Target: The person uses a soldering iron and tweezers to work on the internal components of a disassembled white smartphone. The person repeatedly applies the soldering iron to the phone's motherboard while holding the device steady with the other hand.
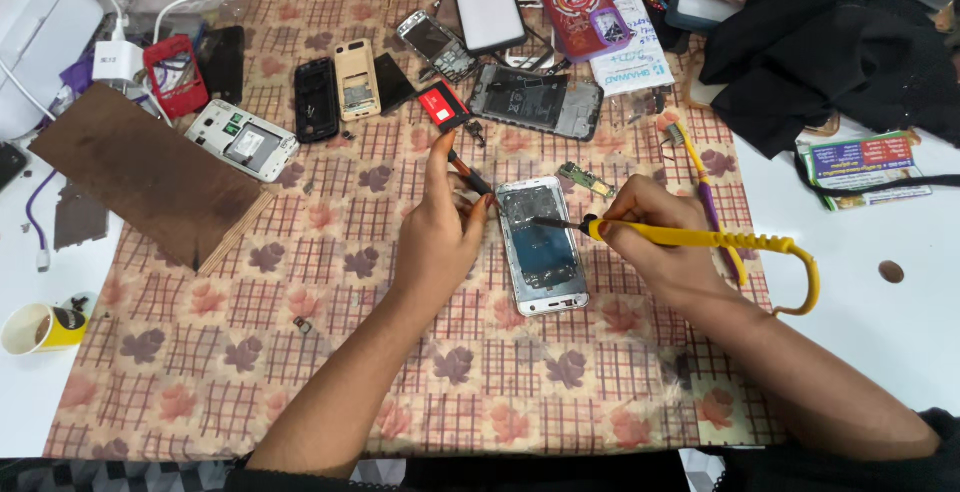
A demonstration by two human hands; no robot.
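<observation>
The opened silver smartphone with its back cover off [541,247] lies mid-cloth between both hands. Right of it, the right hand [650,237] is clamped around a yellow-handled soldering iron [700,240], tip touching the phone's upper interior. Left of it, the left hand [440,227] pinches a small dark tool [468,174]. Disassembly looks done; the inner work seems underway. The contact point is too small to make out.

A yellow-handled soldering iron [700,239] meets a silver-framed phone [540,245] with a bluish inner panel, on a beige cloth [330,352] checked in maroon and printed with brown and pink leaves. Nearby: a red battery [442,105], a brown board [150,172], a yellow cup [40,328], black fabric [830,42].
</observation>
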